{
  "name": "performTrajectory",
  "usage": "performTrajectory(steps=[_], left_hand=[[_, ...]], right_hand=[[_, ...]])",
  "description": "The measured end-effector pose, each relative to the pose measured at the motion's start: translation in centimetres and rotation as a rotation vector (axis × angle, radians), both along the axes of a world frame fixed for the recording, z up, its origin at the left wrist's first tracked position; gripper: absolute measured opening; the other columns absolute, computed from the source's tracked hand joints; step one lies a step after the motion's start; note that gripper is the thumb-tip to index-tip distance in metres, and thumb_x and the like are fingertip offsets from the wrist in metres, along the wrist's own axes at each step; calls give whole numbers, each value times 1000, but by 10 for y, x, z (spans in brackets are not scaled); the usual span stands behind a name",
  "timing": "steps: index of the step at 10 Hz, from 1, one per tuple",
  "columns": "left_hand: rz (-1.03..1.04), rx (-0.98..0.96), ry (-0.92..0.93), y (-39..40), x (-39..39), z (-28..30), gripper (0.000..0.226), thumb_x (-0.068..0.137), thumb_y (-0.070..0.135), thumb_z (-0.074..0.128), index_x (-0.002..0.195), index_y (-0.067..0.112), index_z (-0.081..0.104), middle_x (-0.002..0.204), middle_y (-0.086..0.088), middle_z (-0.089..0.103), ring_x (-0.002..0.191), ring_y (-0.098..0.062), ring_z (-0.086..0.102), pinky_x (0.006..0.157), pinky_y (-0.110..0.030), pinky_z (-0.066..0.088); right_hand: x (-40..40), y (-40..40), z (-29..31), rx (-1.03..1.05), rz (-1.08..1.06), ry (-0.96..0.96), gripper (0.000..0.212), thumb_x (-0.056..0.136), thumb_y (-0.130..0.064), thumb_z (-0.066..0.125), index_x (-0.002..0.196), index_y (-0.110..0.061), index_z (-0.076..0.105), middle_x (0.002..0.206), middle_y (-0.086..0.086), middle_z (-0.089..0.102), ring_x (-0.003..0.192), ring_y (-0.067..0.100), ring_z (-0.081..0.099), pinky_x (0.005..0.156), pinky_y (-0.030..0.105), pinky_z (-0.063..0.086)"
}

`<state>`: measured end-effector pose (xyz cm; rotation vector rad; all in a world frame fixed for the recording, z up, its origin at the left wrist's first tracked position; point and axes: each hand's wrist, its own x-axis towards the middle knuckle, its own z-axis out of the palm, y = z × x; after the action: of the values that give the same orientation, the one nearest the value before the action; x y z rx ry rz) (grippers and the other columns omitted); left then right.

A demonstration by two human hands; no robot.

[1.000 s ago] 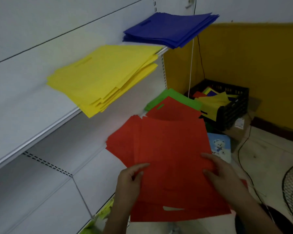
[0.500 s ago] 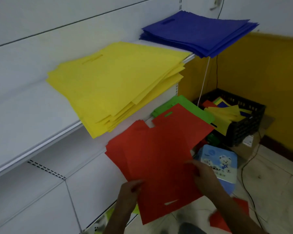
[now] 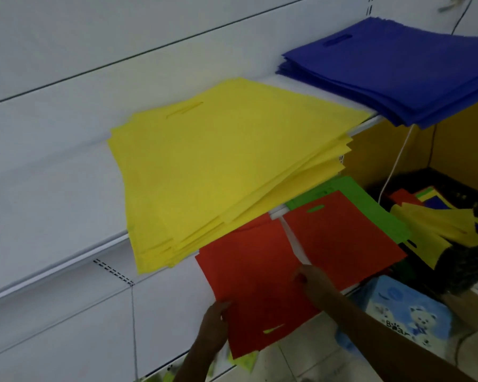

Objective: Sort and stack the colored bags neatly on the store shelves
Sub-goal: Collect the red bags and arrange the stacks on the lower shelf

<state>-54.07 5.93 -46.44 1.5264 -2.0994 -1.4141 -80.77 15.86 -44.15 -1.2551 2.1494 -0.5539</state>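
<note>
Holding a red bag (image 3: 255, 282) by its near-left edge, the left hand (image 3: 214, 322) has its fingers curled round that edge, low in the view. The right hand (image 3: 313, 278) rests on the same bag's right side, just where it meets a second red bag (image 3: 342, 238); its fingers seem to pinch the edge there, though the blur makes this hard to confirm. Both red bags lie on the lower shelf (image 3: 295, 245), up and away from the hands, with a strip of white shelf showing between them. The held bag's long axis runs from the left hand diagonally away toward the shelf back, its handle slot at the near end; the second bag's slot sits at the far end, so the two appear turned opposite ways. The right hand is nearer the second bag, so squaring the two together probably falls to it. Green bags (image 3: 370, 205) lie under and beyond the second red one. Above the hands, a yellow stack (image 3: 226, 166) overhangs the upper shelf (image 3: 53, 216); a blue stack (image 3: 398, 75) sits farther right. Right of the right hand stands a light-blue box (image 3: 406, 310) with cartoon bears and the word "Bear". Beyond it a black crate (image 3: 469, 266) holds mixed bags.
</note>
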Motion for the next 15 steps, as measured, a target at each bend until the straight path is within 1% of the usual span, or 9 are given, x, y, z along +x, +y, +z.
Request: performTrajectory(steps=[1, 3, 4, 5, 6, 7, 9, 10, 15], left_hand=[[-11, -17, -19, -8, -13, 3, 60, 66, 0, 46, 124, 11, 56, 134, -10, 49, 123, -26, 50, 102, -29, 40], [-73, 19, -30, -18, -22, 5, 65, 86, 33, 46, 144, 6, 32, 148, -20, 30, 134, -26, 38, 111, -22, 26], [-154, -203, 18, -11, -24, 7, 60, 91, 45, 41, 143, 18, 31, 143, -13, 37, 130, -17, 34, 107, -6, 14], [-150, -339, 45, -7, -24, 0, 51, 94, 18, 48, 142, 17, 32, 133, 4, 38, 125, -15, 36, 108, -5, 10], [-75, -183, 41, -1, -24, 2, 62, 81, 17, 50, 139, 9, 29, 138, -2, 33, 128, -8, 32, 112, -24, 19], [37, -30, -8, 2, -25, 1, 58, 86, -4, 50, 141, 7, 34, 139, -3, 36, 124, -9, 32, 101, -15, 25], [112, 0, 6, 3, -30, -4, 70, 72, 27, 47, 138, 7, 39, 133, -4, 46, 121, -15, 44, 98, -19, 32], [181, 17, 9, -2, -25, -24, 61, 73, 25, 52, 133, 16, 44, 129, -11, 57, 119, -27, 55, 102, -38, 43], [26, 61, -112, 14, -50, 3, 52, 89, -6, 47, 137, 14, 45, 140, -8, 47, 128, -23, 45, 103, -26, 33]], right_hand=[[-12, -20, -4, 20, 162, 189, 22, 92, -1, 46, 102, -6, 65, 114, 20, 60, 94, 20, 54, 62, 5, 39], [-9, -55, -26, -133, 10, -84, 41, 84, -25, 42, 107, -3, 67, 110, 19, 65, 105, 33, 62, 92, 26, 40], [-11, -56, -21, -135, 52, -56, 45, 77, 6, 51, 121, 0, 60, 125, 19, 57, 119, 32, 53, 101, 18, 28], [-14, -55, -20, -126, 74, -43, 51, 81, 4, 52, 131, -4, 51, 138, 14, 46, 128, 26, 44, 105, 19, 26], [-16, -49, -26, -96, 64, -66, 53, 81, 6, 51, 133, -5, 48, 140, 14, 42, 131, 23, 41, 103, 11, 19], [-22, -42, -30, -74, 23, -110, 51, 81, 8, 51, 129, -7, 52, 135, 14, 47, 126, 22, 46, 103, 14, 25], [-27, -38, -28, -57, -13, -143, 43, 84, 3, 55, 126, -5, 55, 130, 11, 51, 123, 23, 50, 91, 6, 25], [-28, -36, -30, -47, -37, -162, 45, 84, 4, 53, 128, -5, 54, 132, 11, 50, 123, 21, 49, 92, 7, 25], [-33, -25, -38, -50, -14, -150, 41, 89, 0, 52, 130, -8, 54, 136, 8, 52, 127, 20, 46, 106, 21, 30]])
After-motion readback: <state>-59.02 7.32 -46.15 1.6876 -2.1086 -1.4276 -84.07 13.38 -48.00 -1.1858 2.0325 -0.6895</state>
